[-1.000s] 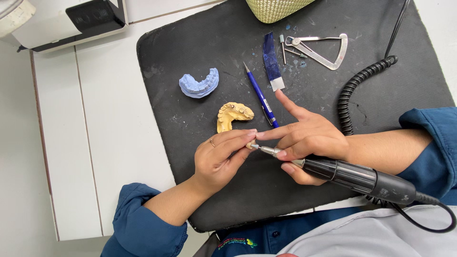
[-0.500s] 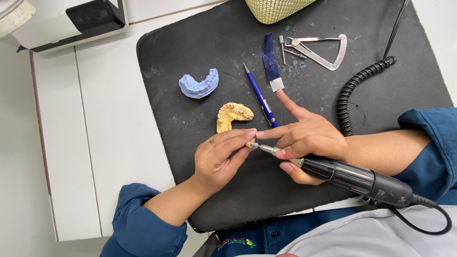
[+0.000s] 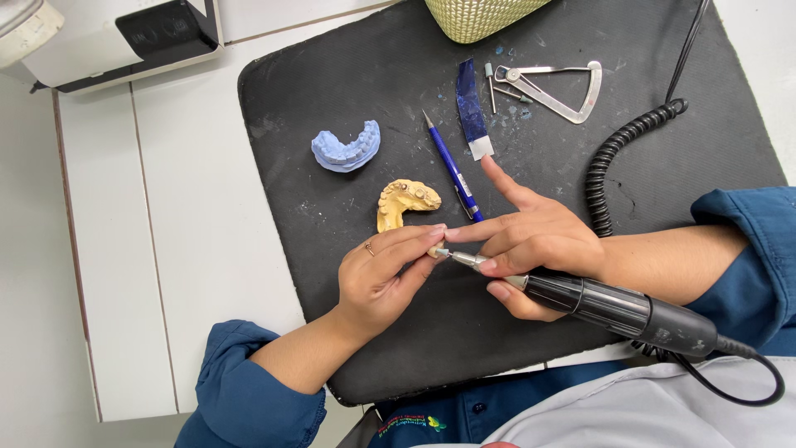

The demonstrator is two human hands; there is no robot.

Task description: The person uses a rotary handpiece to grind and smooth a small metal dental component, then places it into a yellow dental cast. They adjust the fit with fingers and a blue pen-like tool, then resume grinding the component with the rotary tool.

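The work in hand looks like fine trimming of a very small piece (image 3: 434, 250), pinched at the fingertips of the left hand (image 3: 377, 278). The thin metal tip (image 3: 458, 258) of a dark motor tool (image 3: 613, 307) is set right against it. The left hand is closed in a tight pinch, thumb and forefinger pressed together on the piece, with the other fingers curled beneath. The piece is too small and too covered to tell its shape. The right hand (image 3: 539, 245) grasps the tool like a pen near its front end, thumb under and middle finger over the barrel. Its forefinger lies out along the tip to touch the left fingertips, and one finger is lifted straight, away from the body. As a judgement, any further stroke calls for the two hands to be braced against each other as they are, with light pressure and the pinch unshifted, since the tip works just beside bare skin. Just beyond the pinch lies a yellow tooth cast (image 3: 404, 201), touching nothing. A blue pen (image 3: 452, 166) lies beside it, on the tool side. Farther off, past the left knuckles, sits a blue tooth cast (image 3: 347, 149). Well beyond the right hand lie a blue strip (image 3: 473, 112) and a metal caliper (image 3: 551, 87), and a coiled cord (image 3: 618, 153) runs past the right wrist. All rest on a black mat (image 3: 332, 83).
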